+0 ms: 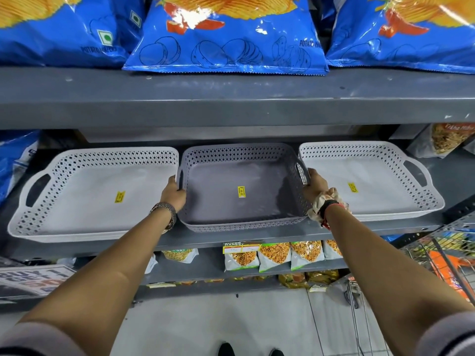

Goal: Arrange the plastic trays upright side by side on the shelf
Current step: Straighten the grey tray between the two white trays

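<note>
Here's the grey tray (pixel 239 186), dead centre on the shelf (pixel 231 236), leaning back with its open face to the aisle and a yellow price sticker (pixel 241 191) showing on its base. Both hands are on it: the left hand (pixel 176 192) is wrapped round the rim at its own side, fingers curled over the edge just below the handle slot, and the right hand (pixel 314 185) grips the opposite rim the same way. So each hand is closed on the tray, holding it between them.

Just outside the left hand sits a white tray (pixel 90 194), tipped back likewise, its near edge almost touching the grey one. Just beyond the right hand there's a second white tray (pixel 365 183), same pose, and it looks like more than one nested together, though that's hard to call.

By my read, this is the settling step: the middle tray being squared up between its neighbours. The next move calls for seating its lower rim firmly on the shelf lip, matching the lean of the two flanking trays, then easing both hands off without dragging it forward.

Above the hands, blue crisp bags (pixel 226 34) line the upper shelf; below the wrists, snack packets (pixel 275 255).
</note>
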